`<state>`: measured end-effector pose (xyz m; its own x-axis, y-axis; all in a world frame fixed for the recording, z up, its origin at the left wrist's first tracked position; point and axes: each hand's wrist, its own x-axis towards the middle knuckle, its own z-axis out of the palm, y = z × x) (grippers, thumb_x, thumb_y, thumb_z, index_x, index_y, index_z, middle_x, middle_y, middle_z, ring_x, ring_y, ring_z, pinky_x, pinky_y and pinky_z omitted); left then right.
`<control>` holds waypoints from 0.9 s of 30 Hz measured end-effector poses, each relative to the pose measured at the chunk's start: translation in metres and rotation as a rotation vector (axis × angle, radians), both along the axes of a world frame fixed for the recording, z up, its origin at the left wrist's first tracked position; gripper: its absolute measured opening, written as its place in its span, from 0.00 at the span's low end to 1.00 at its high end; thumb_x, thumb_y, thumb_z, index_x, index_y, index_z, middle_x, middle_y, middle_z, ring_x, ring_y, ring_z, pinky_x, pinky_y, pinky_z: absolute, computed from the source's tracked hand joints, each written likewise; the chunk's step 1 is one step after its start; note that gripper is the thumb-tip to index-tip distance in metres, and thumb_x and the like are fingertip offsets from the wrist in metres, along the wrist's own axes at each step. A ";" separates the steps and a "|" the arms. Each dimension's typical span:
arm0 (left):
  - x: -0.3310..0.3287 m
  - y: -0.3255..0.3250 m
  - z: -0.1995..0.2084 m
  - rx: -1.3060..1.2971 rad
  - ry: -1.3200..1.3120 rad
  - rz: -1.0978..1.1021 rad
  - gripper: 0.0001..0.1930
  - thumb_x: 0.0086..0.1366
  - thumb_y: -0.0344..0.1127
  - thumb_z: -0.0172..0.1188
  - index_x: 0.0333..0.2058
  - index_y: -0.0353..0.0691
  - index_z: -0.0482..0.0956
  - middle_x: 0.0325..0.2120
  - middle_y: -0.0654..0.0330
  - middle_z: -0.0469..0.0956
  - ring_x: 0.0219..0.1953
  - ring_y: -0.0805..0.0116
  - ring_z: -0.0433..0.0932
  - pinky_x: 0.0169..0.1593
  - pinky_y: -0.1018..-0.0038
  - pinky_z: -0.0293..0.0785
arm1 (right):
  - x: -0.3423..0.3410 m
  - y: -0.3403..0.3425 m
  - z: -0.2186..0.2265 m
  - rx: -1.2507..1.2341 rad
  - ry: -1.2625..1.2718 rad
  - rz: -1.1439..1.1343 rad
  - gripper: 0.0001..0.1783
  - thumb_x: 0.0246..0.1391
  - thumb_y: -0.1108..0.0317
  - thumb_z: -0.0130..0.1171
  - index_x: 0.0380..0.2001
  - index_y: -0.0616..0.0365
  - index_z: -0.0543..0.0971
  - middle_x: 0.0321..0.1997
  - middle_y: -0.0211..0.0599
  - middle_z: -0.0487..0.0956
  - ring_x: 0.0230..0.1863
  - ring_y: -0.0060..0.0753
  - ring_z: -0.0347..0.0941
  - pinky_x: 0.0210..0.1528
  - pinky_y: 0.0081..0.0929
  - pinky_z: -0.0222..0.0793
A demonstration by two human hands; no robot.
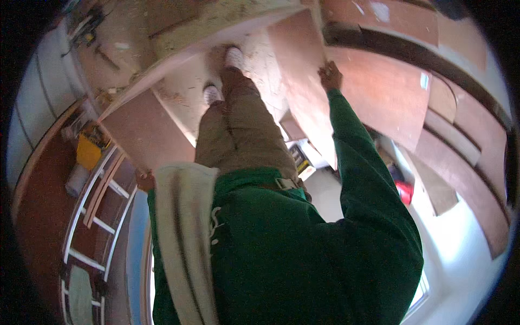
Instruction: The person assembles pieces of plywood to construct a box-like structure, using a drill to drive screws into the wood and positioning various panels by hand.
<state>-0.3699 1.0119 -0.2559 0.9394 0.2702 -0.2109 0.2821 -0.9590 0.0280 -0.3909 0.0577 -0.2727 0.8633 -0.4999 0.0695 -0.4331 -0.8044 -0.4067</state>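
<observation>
A large three-sided wooden assembly surrounds my legs. Its long front board looks bowed in this view, with a left side panel and a right side panel running back toward me. My right hand is closed over the outer edge of the right side panel, arm stretched forward. Low beside my body, my left hand grips the near edge of the left side panel; a pale cloth hanging from my shoulder and my sleeve hide part of that arm.
Flat wooden boards stand or lie on the right. To the left are a ladder and a yellow container. A hammer-like tool lies on the littered floor ahead. Something red sits near the right wall.
</observation>
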 end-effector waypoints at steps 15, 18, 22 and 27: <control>-0.049 0.091 -0.034 0.111 0.070 -0.249 0.25 0.58 0.49 0.73 0.49 0.43 0.82 0.39 0.54 0.86 0.41 0.53 0.84 0.47 0.55 0.80 | -0.049 0.078 0.012 0.055 0.303 -0.159 0.25 0.57 0.55 0.67 0.54 0.53 0.77 0.46 0.52 0.86 0.47 0.60 0.83 0.49 0.50 0.79; -0.074 0.056 -0.039 -0.097 -0.064 0.214 0.18 0.55 0.41 0.76 0.41 0.44 0.81 0.33 0.54 0.85 0.36 0.53 0.84 0.41 0.54 0.79 | -0.025 0.099 0.037 0.111 0.350 -0.157 0.21 0.58 0.60 0.69 0.52 0.54 0.78 0.47 0.47 0.87 0.48 0.50 0.85 0.51 0.40 0.80; -0.079 0.046 -0.006 -0.271 -0.089 0.124 0.16 0.51 0.37 0.77 0.36 0.43 0.79 0.27 0.53 0.83 0.31 0.48 0.83 0.39 0.54 0.77 | -0.038 0.100 0.028 0.226 0.281 -0.185 0.18 0.57 0.58 0.67 0.41 0.53 0.72 0.40 0.57 0.83 0.42 0.63 0.82 0.43 0.53 0.77; -0.097 -0.007 0.002 -0.050 0.002 0.165 0.17 0.50 0.34 0.77 0.35 0.42 0.78 0.26 0.53 0.83 0.30 0.48 0.82 0.38 0.54 0.76 | -0.080 0.067 -0.013 0.160 0.209 -0.180 0.16 0.58 0.63 0.67 0.44 0.56 0.75 0.40 0.53 0.85 0.44 0.53 0.85 0.44 0.46 0.77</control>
